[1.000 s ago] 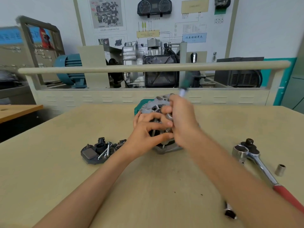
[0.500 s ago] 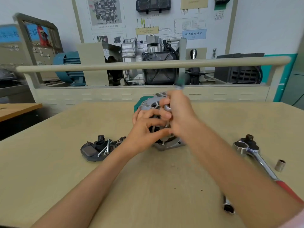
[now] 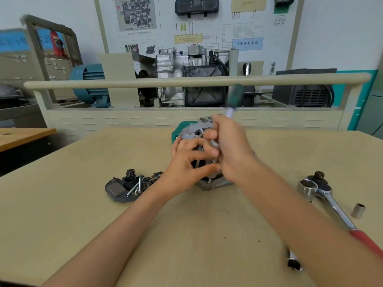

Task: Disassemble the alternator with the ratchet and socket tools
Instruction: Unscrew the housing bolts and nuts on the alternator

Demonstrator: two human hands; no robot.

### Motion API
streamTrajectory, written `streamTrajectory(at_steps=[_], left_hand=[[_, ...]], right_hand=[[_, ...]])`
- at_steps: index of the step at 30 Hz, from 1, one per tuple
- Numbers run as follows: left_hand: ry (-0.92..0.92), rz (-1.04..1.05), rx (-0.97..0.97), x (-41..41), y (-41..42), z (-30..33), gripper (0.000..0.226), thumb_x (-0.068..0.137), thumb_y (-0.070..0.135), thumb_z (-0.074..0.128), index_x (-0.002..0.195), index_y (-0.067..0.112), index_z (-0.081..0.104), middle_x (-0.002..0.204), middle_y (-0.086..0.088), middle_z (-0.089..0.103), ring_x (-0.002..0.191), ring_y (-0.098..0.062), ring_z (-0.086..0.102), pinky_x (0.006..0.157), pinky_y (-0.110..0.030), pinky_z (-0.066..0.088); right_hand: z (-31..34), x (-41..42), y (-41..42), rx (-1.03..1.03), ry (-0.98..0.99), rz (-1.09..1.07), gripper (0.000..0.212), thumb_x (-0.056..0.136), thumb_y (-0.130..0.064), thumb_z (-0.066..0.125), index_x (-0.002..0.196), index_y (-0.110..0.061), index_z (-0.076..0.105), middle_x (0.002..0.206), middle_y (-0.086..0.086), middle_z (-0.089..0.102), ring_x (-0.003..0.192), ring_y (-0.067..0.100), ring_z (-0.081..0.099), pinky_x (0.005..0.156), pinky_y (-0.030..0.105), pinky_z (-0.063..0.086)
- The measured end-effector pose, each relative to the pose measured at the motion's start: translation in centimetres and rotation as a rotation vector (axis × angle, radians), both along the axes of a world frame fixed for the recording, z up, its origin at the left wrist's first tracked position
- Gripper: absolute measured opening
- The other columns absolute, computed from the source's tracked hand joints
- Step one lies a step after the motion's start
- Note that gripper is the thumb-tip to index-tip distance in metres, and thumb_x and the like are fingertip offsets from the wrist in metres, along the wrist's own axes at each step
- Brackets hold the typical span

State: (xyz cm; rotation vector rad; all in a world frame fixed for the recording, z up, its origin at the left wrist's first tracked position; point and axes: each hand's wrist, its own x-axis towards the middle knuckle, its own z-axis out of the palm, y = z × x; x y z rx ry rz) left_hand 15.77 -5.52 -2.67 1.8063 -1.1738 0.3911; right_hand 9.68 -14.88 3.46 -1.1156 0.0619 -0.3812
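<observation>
The grey alternator (image 3: 194,129) stands at the middle of the table. My left hand (image 3: 186,160) lies spread over its near face, fingers curled round the housing. Beside it, my right hand (image 3: 230,150) grips a small ratchet with a green handle (image 3: 233,100); the handle sticks up and away, blurred. The ratchet's head (image 3: 214,145) sits between my fingers against the alternator. Most of the alternator's front is hidden by both hands.
Removed dark parts and bolts (image 3: 128,187) lie to the left. A large red-handled ratchet (image 3: 331,204), a loose socket (image 3: 358,210) and another small tool (image 3: 293,262) lie on the right. A green case (image 3: 176,131) sits behind the alternator, and a rail (image 3: 186,80) runs along the table's back.
The green handle has swung a little to the right and back in my right hand. My left hand has stayed on the alternator.
</observation>
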Motion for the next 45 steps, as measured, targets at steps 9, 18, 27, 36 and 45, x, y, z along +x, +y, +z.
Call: streamTrajectory(at_steps=[9,18,27,36,45], left_hand=[[0.000,-0.054,-0.024,0.3,0.2,0.0,0.033,0.073,0.030,0.068,0.090,0.057,0.063,0.115,0.045,0.046,0.122,0.015,0.025,0.115,-0.051,0.002],[0.006,0.020,-0.007,0.1,-0.3,-0.1,0.020,0.076,0.029,0.074,0.087,0.043,0.064,0.109,0.032,0.045,0.115,0.018,0.026,0.113,-0.045,-0.002],[-0.027,0.020,-0.043,0.2,-0.2,-0.3,0.020,0.074,0.024,0.075,0.087,0.037,0.067,0.103,0.026,0.051,0.111,0.005,0.036,0.111,-0.051,0.005],[-0.010,0.042,-0.019,0.2,-0.4,-0.3,0.016,0.070,0.041,0.066,0.086,0.041,0.068,0.110,0.035,0.048,0.113,0.022,0.025,0.114,-0.042,-0.001],[-0.006,0.035,-0.064,0.2,-0.3,-0.3,0.020,0.070,0.032,0.073,0.080,0.047,0.065,0.094,0.030,0.053,0.109,0.008,0.037,0.114,-0.041,-0.002]], right_hand=[[1.4,0.4,-1.3,-0.339,0.127,0.493,0.033,0.096,-0.020,0.041,0.064,-0.014,0.036,0.036,-0.010,0.035,0.023,0.004,0.024,0.031,0.017,0.015],[1.1,1.1,-2.2,-0.099,0.142,0.288,0.028,0.095,-0.016,0.039,0.066,-0.016,0.037,0.039,-0.008,0.039,0.024,0.005,0.024,0.032,0.017,0.014],[0.6,0.7,-1.9,-0.063,0.072,0.363,0.031,0.098,-0.024,0.038,0.068,-0.017,0.035,0.038,-0.008,0.039,0.025,0.004,0.030,0.030,0.015,0.022],[1.8,0.6,-2.3,-0.123,0.176,0.334,0.030,0.097,-0.017,0.037,0.066,-0.016,0.036,0.037,-0.009,0.039,0.025,0.005,0.026,0.030,0.016,0.021],[-1.6,-1.3,0.5,0.151,-0.104,-0.244,0.030,0.101,-0.022,0.036,0.072,-0.014,0.038,0.045,-0.006,0.045,0.031,0.008,0.036,0.033,0.016,0.030]])
